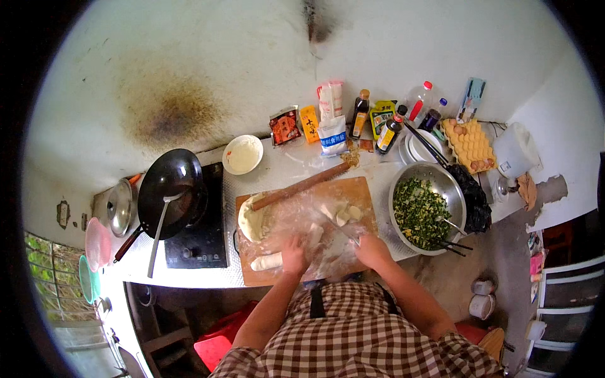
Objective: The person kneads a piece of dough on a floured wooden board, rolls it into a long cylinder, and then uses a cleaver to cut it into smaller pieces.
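My right hand (373, 251) grips a knife (347, 230), its blade angled across the floured wooden board (361, 191). Several cut dough pieces (349, 216) lie just beyond the blade. My left hand (295, 255) is on the board, with its fingers against a short dough roll (315, 233); the fingertips are partly hidden. Another dough roll (266, 262) extends out to the left of that hand. At the board's left edge rests a larger folded lump of dough (249, 219). A wooden rolling pin (302, 186) lies slantwise over the far side, one end touching that lump.
To the right stands a steel bowl (393, 208) of chopped greens with a spoon and chopsticks. On the left, a wok (165, 175) with a spatula (160, 236) sits on an induction cooker (208, 236). Seasoning bottles (360, 113), a white bowl (243, 155) and an egg tray (468, 141) line the back.
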{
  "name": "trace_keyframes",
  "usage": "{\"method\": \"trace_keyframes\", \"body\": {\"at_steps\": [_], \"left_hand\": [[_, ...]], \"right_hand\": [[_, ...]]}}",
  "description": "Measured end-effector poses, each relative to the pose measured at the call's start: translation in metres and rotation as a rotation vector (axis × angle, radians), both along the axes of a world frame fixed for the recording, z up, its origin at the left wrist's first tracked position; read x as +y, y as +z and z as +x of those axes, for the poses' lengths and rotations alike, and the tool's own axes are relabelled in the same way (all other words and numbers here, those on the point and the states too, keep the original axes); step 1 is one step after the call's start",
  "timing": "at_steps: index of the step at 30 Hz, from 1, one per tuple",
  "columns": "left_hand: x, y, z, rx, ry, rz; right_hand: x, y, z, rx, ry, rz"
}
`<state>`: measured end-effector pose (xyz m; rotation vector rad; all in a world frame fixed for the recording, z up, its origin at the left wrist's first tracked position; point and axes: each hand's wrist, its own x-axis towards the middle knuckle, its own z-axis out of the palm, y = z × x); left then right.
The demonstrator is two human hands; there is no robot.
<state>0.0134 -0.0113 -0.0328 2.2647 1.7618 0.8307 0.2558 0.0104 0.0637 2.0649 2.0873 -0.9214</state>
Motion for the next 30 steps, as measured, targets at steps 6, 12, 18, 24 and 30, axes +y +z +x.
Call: {"method": "trace_keyframes", "body": {"at_steps": [6,12,18,24,30], "left_hand": [[0.004,-0.004,0.006,-0.170,-0.052,0.051],[0.005,-0.012,0.009,-0.157,-0.041,0.004],[0.003,-0.003,0.015,-0.157,0.010,-0.026],[0.002,0.004,0.015,-0.076,-0.017,-0.060],[0.000,-0.002,0.003,-0.204,0.018,-0.019]], "right_hand": [[-0.026,0.047,0.002,0.011,0.104,-0.042],[-0.049,0.024,0.014,0.018,0.158,0.162],[-0.041,0.007,0.003,-0.051,0.180,-0.070],[-0.012,-0.049,-0.018,0.003,0.106,-0.116],[0.002,-0.015,-0.017,-0.037,0.112,-0.023]]}}
